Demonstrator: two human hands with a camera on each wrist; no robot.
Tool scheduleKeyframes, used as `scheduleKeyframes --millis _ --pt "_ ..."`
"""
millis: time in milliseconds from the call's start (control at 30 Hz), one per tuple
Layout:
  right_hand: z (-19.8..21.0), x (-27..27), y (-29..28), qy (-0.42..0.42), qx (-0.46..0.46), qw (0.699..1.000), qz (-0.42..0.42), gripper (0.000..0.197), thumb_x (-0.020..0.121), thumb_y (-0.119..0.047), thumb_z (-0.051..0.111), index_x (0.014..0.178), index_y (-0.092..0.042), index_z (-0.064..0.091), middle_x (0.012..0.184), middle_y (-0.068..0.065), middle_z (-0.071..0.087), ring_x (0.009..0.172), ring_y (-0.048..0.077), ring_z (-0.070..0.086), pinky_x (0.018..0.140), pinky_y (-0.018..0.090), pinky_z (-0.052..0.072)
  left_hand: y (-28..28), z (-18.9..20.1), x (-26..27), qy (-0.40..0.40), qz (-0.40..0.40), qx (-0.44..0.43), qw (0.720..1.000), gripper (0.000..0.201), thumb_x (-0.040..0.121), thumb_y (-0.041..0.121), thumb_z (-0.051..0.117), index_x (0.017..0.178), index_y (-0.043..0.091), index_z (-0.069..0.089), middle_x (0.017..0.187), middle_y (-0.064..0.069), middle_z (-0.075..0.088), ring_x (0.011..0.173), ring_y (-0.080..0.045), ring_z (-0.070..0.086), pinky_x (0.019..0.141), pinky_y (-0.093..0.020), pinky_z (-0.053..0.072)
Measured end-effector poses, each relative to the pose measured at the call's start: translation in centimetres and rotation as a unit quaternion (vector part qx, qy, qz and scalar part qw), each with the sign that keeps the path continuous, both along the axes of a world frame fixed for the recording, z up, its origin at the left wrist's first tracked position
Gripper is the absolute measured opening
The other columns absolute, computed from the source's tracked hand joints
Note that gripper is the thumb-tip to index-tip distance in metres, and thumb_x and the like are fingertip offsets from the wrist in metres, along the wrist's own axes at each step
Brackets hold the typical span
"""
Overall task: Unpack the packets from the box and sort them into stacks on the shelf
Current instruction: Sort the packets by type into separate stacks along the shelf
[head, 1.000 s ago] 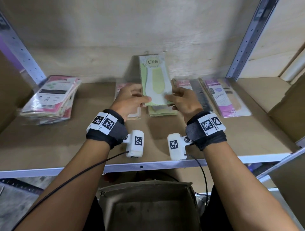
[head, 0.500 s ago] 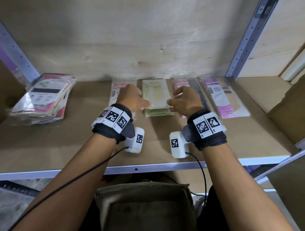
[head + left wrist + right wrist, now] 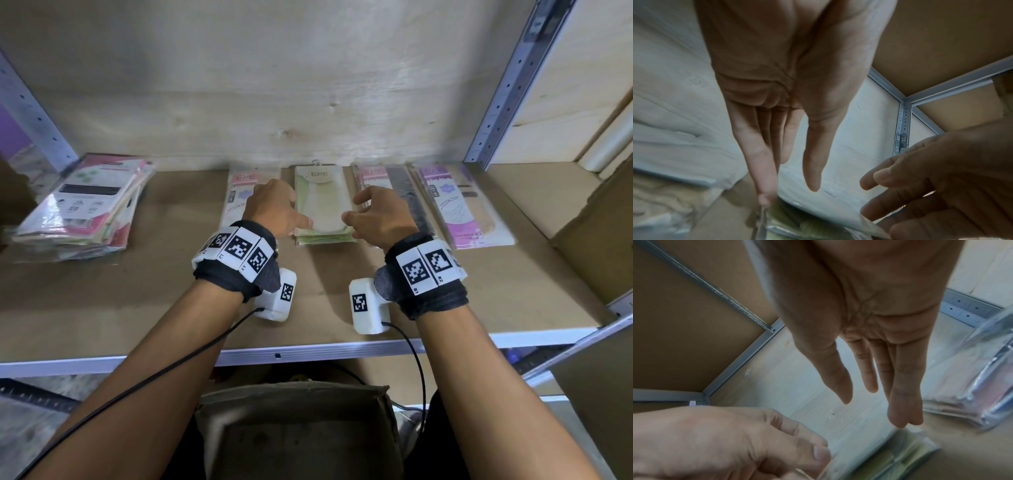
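Note:
A stack of green packets [image 3: 322, 205] lies flat on the shelf [image 3: 137, 301], midway along the back row. My left hand [image 3: 274, 209] is at its left edge with straight fingers. In the left wrist view its fingertips [image 3: 764, 198] touch the edge of the green packet [image 3: 789, 216]. My right hand [image 3: 376, 216] hovers at the stack's right edge, fingers relaxed and holding nothing. The right wrist view shows its fingers [image 3: 902, 410] straight above the green stack [image 3: 900, 454]. The cardboard box [image 3: 298, 431] sits below the shelf's front edge, between my arms.
A pink packet [image 3: 239, 185] lies left of the green stack. A pink and black stack [image 3: 404, 185] and a purple stack [image 3: 459, 205] lie to its right. A loose mixed pile [image 3: 85, 205] sits far left. Another carton [image 3: 596, 240] stands at the right.
The green packet, held upright by both hands a second ago, now lies flat on the green stack. Both hands have let go and opened.

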State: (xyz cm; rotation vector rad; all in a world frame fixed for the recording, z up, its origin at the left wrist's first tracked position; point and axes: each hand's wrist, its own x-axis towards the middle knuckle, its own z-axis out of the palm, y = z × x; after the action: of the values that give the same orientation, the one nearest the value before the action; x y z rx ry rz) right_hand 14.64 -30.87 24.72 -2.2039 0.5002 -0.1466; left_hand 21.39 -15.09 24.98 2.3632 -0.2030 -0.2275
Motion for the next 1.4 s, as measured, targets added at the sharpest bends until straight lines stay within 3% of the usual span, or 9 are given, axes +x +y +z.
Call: scheduleKeyframes --millis 300,433,633,767,833,933,1200,1300,1400 --pt "-0.2 -0.1 -0.1 0.023 -0.010 1.000 0.010 0.040 0.087 -0.026 0.069 0.123 -0.013 0.057 0.119 0.007 0.063 0.103 0.026 0.067 0.095 0.039 0.054 -0.2 0.2 -0.2 0.002 -0.025 0.015 1.000 0.046 0.071 0.020 0.089 0.104 0.002 0.063 0.113 -0.021 0.068 0.092 -0.036 0.073 0.089 -0.047 0.058" --pt "-0.2 0.0 -0.2 0.027 -0.014 0.999 0.015 0.039 0.087 -0.027 0.069 0.122 -0.014 0.057 0.120 0.007 0.063 0.105 0.026 0.066 0.096 0.039 0.053 -0.1 0.2 -0.1 0.007 -0.033 0.020 0.999 0.060 0.073 0.022 0.088 0.122 0.002 0.061 0.122 -0.016 0.064 0.092 -0.034 0.073 0.091 -0.043 0.057" --pt "-0.4 -0.2 -0.4 0.027 -0.038 0.999 0.020 0.043 0.087 -0.030 0.070 0.125 -0.016 0.055 0.122 0.005 0.062 0.108 0.023 0.063 0.088 0.027 0.046 -0.3 0.5 -0.1 -0.018 -0.033 0.043 0.998 0.049 0.078 0.024 0.084 0.115 0.000 0.064 0.110 -0.017 0.072 0.081 -0.029 0.076 0.082 -0.043 0.060" --pt "-0.2 -0.4 -0.4 0.008 -0.032 0.999 0.021 0.042 0.087 -0.029 0.069 0.125 -0.017 0.054 0.121 0.006 0.063 0.109 0.023 0.062 0.095 0.032 0.049 0.5 1.3 0.1 -0.081 -0.001 0.068 0.994 0.041 0.081 0.025 0.080 0.112 0.004 0.064 0.104 -0.012 0.073 0.070 -0.026 0.075 0.065 -0.033 0.059" --pt "0.0 -0.6 -0.3 -0.014 -0.019 0.999 0.026 0.041 0.088 -0.029 0.069 0.124 -0.017 0.054 0.116 0.005 0.064 0.106 0.024 0.064 0.096 0.037 0.051 1.6 1.8 0.4 -0.123 0.017 0.052 0.991 0.034 0.081 0.023 0.076 0.107 0.002 0.068 0.105 -0.015 0.072 0.077 -0.031 0.074 0.074 -0.040 0.061" --pt "0.5 -0.8 0.2 -0.063 -0.006 0.998 0.029 0.036 0.088 -0.028 0.068 0.121 -0.018 0.057 0.109 0.002 0.065 0.100 0.019 0.064 0.089 0.038 0.054 4.2 2.5 0.8 -0.135 0.042 -0.008 0.990 0.034 0.083 0.023 0.074 0.112 0.007 0.071 0.113 -0.009 0.071 0.086 -0.032 0.074 0.082 -0.042 0.061" --pt "1.0 -0.5 7.0 -0.112 0.108 0.978 0.140 0.009 0.089 -0.011 0.065 0.098 -0.012 0.069 0.082 0.011 0.072 0.067 0.019 0.066 0.057 0.023 0.047 14.6 2.4 1.7 -0.098 0.152 -0.110 0.977 0.012 0.087 0.015 0.073 0.076 0.021 0.073 0.071 0.000 0.075 0.064 -0.022 0.076 0.072 -0.041 0.064" --pt "1.0 0.7 11.4 -0.111 0.130 0.967 0.191 0.009 0.090 -0.008 0.064 0.097 -0.006 0.069 0.070 0.005 0.068 0.053 0.006 0.060 0.049 0.014 0.043 19.0 2.5 1.6 -0.119 0.189 -0.124 0.967 0.012 0.086 0.019 0.065 0.079 0.016 0.074 0.083 -0.011 0.076 0.082 -0.033 0.074 0.084 -0.047 0.060" --pt "1.1 2.7 16.0 -0.088 0.167 0.955 0.230 0.010 0.094 -0.005 0.060 0.101 -0.001 0.066 0.067 0.006 0.063 0.045 0.005 0.054 0.042 0.016 0.041 22.9 2.8 1.5 -0.185 0.243 -0.055 0.951 0.023 0.086 0.024 0.060 0.096 0.014 0.078 0.103 -0.011 0.075 0.098 -0.032 0.068 0.089 -0.036 0.054"
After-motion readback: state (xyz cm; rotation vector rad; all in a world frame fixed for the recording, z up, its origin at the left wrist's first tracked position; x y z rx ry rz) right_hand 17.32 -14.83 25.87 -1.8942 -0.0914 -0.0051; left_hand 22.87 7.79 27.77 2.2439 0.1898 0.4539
